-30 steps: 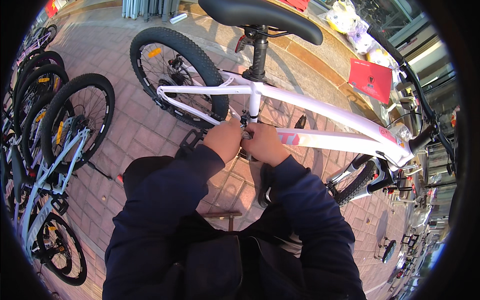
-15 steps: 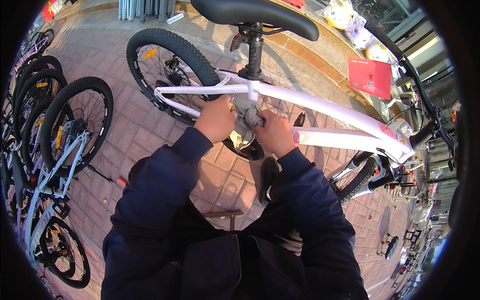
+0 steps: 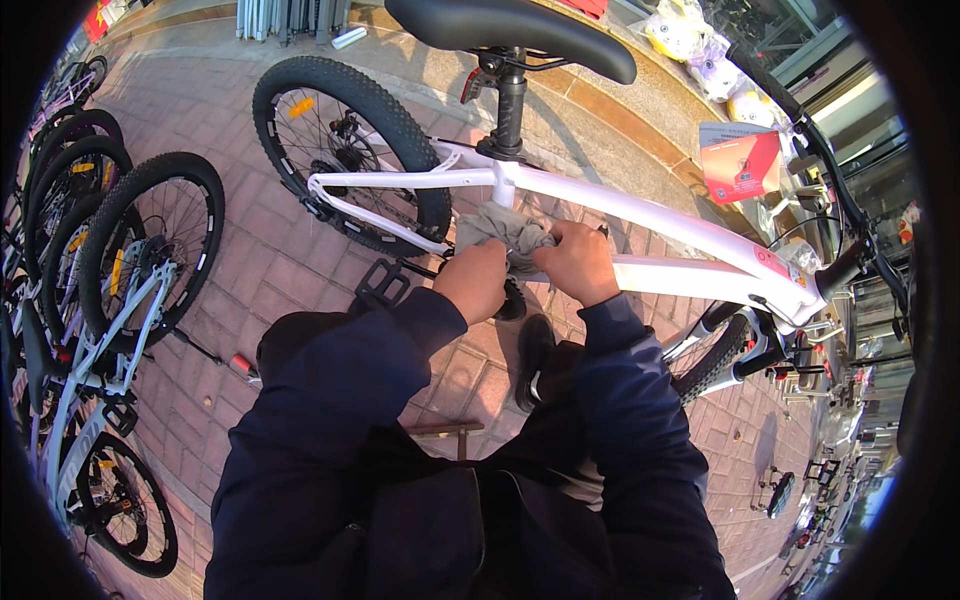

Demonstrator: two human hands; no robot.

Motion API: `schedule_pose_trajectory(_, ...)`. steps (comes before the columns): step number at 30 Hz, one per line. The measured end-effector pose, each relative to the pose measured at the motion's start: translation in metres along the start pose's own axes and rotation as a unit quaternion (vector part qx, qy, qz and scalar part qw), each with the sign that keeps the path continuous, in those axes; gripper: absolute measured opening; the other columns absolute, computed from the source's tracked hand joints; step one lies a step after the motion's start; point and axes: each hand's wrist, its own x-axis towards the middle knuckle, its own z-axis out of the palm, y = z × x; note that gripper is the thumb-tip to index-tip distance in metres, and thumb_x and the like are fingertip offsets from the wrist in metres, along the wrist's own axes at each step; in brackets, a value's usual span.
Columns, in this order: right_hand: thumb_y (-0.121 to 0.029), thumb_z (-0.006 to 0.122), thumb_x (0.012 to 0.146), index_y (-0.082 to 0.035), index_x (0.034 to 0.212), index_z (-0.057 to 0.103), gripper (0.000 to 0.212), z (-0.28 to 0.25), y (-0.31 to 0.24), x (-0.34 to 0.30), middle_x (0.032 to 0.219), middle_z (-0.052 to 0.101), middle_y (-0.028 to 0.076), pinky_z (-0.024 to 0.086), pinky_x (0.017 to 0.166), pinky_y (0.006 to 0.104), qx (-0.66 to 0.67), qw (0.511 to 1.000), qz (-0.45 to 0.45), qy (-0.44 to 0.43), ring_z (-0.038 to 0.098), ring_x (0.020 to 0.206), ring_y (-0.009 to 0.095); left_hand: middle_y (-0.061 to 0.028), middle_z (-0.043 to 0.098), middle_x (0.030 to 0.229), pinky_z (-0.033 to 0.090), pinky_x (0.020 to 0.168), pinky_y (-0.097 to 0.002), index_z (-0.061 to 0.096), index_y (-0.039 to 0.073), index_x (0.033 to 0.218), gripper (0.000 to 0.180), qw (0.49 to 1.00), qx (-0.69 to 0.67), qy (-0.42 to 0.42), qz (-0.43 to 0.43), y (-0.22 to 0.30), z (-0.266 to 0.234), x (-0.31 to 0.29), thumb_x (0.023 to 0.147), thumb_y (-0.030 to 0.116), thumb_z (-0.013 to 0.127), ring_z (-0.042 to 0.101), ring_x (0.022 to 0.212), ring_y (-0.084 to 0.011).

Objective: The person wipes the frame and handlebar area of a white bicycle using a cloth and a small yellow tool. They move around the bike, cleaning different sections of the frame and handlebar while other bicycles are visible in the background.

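Near the centre of the frame, a grey cloth (image 3: 500,232) is draped against the white bicycle frame (image 3: 640,205), around the low junction beneath the seat post (image 3: 510,115). A bunched part at its right end is pinched by the right hand (image 3: 580,262), fingers narrowed on the fabric. The left hand (image 3: 472,283) is set against the cloth's lower left edge, fingers curled; fingertips hidden, so whether fabric is gripped there cannot be told. A black pedal (image 3: 382,285) is seen just left of the left hand, the rear wheel (image 3: 350,150) at upper left, a dark shoe (image 3: 536,360) below the hands. Risks, as judged: loose cloth could be snagged on the crank parts under the hands if a fold is left hanging and the crank is turned. Knuckles could be knocked on the pedal if the left hand is jerked outward. The bicycle could be tipped by a hard sideways pull, as its means of support cannot be made out. Paint could be scratched if grit is caught in the fabric; none can be discerned.
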Motion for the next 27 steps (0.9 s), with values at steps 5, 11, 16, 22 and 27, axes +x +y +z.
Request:
schedule_pose_trajectory(5, -0.022, 0.068, 0.070, 0.002, 0.073, 0.064, 0.025, -0.025, 0.007, -0.002, 0.069, 0.062, 0.023, 0.052, 0.065, 0.0465, 0.052, 0.996, -0.021, 0.071, 0.065, 0.071, 0.043, -0.0288, 0.066, 0.089, 0.054, 0.079, -0.0518, 0.056, -0.006, 0.088, 0.013, 0.997, -0.029, 0.067, 0.038, -0.001, -0.023, 0.000, 0.080, 0.003, 0.060, 0.066, 0.085, -0.0468)
schedule_pose_trajectory(11, -0.022, 0.065, 0.072, 0.001, 0.075, 0.066, 0.023, -0.014, 0.013, -0.002, 0.077, 0.065, 0.025, 0.053, 0.069, 0.0485, 0.018, 0.998, -0.009, 0.052, 0.066, 0.075, 0.044, -0.0282, 0.066, 0.088, 0.053, 0.077, -0.0514, 0.057, -0.005, 0.090, 0.012, 0.998, -0.021, 0.061, -0.006, -0.010, -0.030, 0.005, 0.082, 0.003, 0.060, 0.066, 0.087, -0.0460)
schedule_pose_trajectory(16, -0.023, 0.064, 0.073, 0.001, 0.080, 0.068, 0.025, 0.019, 0.019, 0.006, 0.086, 0.068, 0.025, 0.054, 0.078, 0.0492, -0.053, 0.998, -0.039, -0.015, 0.066, 0.083, 0.043, -0.0290, 0.066, 0.085, 0.053, 0.077, -0.0538, 0.054, -0.004, 0.093, 0.012, 0.999, 0.020, 0.024, 0.008, -0.004, 0.003, 0.007, 0.083, 0.002, 0.059, 0.066, 0.087, -0.0471)
schedule_pose_trajectory(22, -0.023, 0.065, 0.073, 0.001, 0.083, 0.069, 0.026, 0.020, 0.018, 0.006, 0.085, 0.069, 0.027, 0.055, 0.080, 0.0502, -0.047, 0.998, -0.045, -0.019, 0.067, 0.084, 0.045, -0.0253, 0.067, 0.088, 0.055, 0.071, -0.0484, 0.056, -0.003, 0.097, 0.014, 0.997, -0.007, 0.051, 0.054, -0.012, 0.018, 0.021, 0.085, 0.002, 0.060, 0.069, 0.083, -0.0414)
schedule_pose_trajectory(27, -0.023, 0.065, 0.071, 0.001, 0.080, 0.067, 0.025, -0.006, 0.009, 0.002, 0.080, 0.067, 0.028, 0.054, 0.077, 0.0514, -0.003, 1.000, -0.004, 0.026, 0.067, 0.082, 0.046, -0.0122, 0.067, 0.087, 0.057, 0.058, -0.0338, 0.057, -0.004, 0.106, 0.015, 0.956, -0.280, -0.049, -0.077, -0.007, 0.018, 0.024, 0.093, 0.004, 0.059, 0.070, 0.068, -0.0179)
